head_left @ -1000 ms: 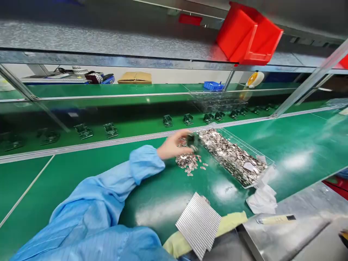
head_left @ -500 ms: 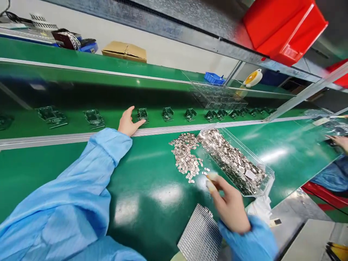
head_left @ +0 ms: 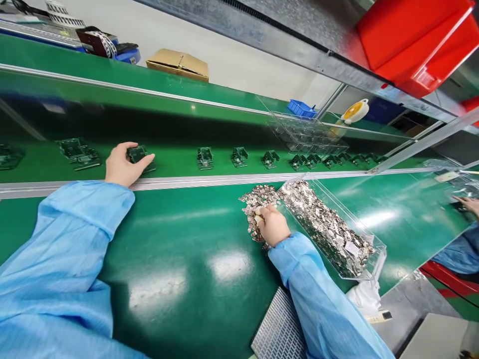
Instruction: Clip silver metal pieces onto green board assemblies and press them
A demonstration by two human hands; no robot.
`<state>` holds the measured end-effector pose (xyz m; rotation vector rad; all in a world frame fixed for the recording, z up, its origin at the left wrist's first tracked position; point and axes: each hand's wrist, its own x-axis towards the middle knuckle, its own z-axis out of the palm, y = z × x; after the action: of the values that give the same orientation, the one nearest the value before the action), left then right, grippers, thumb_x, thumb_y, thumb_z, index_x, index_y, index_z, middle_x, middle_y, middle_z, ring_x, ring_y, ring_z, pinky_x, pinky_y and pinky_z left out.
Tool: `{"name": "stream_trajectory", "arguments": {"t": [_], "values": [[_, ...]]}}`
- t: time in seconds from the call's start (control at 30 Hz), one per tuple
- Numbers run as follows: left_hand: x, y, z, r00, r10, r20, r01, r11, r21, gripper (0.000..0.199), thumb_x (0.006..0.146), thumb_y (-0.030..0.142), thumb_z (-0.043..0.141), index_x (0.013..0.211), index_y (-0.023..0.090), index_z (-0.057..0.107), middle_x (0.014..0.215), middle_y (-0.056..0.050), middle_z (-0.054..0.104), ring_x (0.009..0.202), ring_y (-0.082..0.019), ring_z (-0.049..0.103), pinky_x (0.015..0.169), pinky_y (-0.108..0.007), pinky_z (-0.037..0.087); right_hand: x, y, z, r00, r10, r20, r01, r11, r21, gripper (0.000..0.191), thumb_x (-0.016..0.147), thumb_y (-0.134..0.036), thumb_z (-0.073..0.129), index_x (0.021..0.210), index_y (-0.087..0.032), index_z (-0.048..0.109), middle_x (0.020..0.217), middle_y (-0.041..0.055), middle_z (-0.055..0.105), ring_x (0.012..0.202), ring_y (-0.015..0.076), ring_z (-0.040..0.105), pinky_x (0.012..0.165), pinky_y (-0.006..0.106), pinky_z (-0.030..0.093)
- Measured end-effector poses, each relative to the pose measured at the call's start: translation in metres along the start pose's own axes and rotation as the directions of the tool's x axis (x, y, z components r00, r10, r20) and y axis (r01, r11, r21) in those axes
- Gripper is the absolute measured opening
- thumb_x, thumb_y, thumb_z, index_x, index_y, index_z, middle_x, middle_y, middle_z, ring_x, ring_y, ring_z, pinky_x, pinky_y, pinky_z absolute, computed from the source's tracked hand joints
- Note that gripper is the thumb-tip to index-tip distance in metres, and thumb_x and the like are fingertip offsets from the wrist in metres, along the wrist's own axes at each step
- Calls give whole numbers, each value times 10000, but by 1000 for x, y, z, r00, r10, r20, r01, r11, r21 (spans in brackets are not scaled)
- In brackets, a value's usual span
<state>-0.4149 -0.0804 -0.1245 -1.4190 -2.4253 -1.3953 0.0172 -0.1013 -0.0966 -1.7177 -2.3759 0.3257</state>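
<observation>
At the left, my left hand (head_left: 123, 165) closes around a green circuit board (head_left: 139, 153) on the strip behind the pale rail, thumb in front and fingers behind. My right hand (head_left: 274, 227), with yellowish covers on its fingertips, reaches into a loose pile of small silvery metal pieces (head_left: 262, 193). Its thumb and fingers are pinched together, and whatever lies between them is hidden. Just right of that hand, a clear plastic tray (head_left: 377, 249) holds many more metal pieces. Below my right forearm lies a grey gridded plate (head_left: 279, 329), partly covered by the sleeve.
More circuit boards (head_left: 205, 157) stand in a row along the strip. A metal shelf with a red bin (head_left: 415, 45) overhangs the upper right. Behind are a cardboard box (head_left: 177, 65) and a blue basket (head_left: 301, 108). Another person's hand (head_left: 469, 204) appears at the far right.
My left hand has moved left from one board to the neighbouring board and closed around it. My right hand has moved up and left from the tray's near side into the metal pile.
</observation>
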Motion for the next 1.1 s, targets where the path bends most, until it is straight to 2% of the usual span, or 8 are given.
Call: {"name": "stream_trajectory", "arguments": {"t": [0.1,0.2,0.33,0.47,0.63,0.73,0.9,1.1], "values": [[-25,24,-4,996,-21,-90,18,999,-38,687,777,538,719,1280,106,541,1252,-82,561,1070,-236,565,974,-424,513,-7,6,-4,998,31,-62,-26,996,90,227,746,-56,546,873,-169,697,938,109,632,840,245,614,776,329,475],[-82,55,-10,990,141,15,-136,974,-181,597,808,492,709,1237,102,562,1190,-78,601,1053,-225,607,946,-394,531,-23,17,-12,988,68,-137,-35,972,232,140,733,-106,545,776,-186,652,846,88,619,779,239,608,754,348,480],[-169,86,-18,854,479,204,-391,849,-356,461,781,435,750,1139,183,606,1123,-66,638,1065,-240,630,968,-399,525,-58,26,-18,985,97,-142,-14,869,495,101,770,-237,533,788,-209,628,773,57,648,698,218,643,640,332,525],[-217,99,-26,770,522,365,-392,840,-376,481,800,473,721,1171,208,566,1141,-91,633,1053,-253,646,928,-408,549,-92,23,-24,989,108,-98,-8,713,701,185,787,-339,561,887,-206,641,756,41,696,670,204,686,605,327,575],[-228,90,-33,684,478,551,-373,878,-299,966,713,568,760,1473,221,277,1444,-184,481,1276,-361,544,1030,-532,488,-131,14,-32,974,212,-74,-34,462,886,162,722,-308,698,849,-209,680,775,33,725,725,203,702,687,338,587],[-225,84,-33,638,481,601,-431,870,-239,1094,692,555,776,1529,207,164,1472,-212,450,1335,-394,484,1070,-575,435,-154,10,-32,957,280,-71,-52,408,911,187,694,-294,746,850,-209,689,772,35,736,734,205,702,698,333,571],[-221,88,-32,657,379,652,-344,920,-187,1025,730,459,758,1527,170,182,1194,-151,636,1136,-334,639,977,-525,520,-193,1,-26,916,394,-74,-85,372,924,241,704,-305,782,895,-209,669,781,54,737,708,187,671,637,285,527],[-240,116,-27,670,563,485,-291,799,-525,523,786,310,728,1256,220,517,1212,-119,556,1055,-242,653,804,-354,603,-220,-16,-9,896,438,-72,-53,266,963,216,773,-356,766,870,-202,649,777,51,696,708,179,645,651,275,516]]}}
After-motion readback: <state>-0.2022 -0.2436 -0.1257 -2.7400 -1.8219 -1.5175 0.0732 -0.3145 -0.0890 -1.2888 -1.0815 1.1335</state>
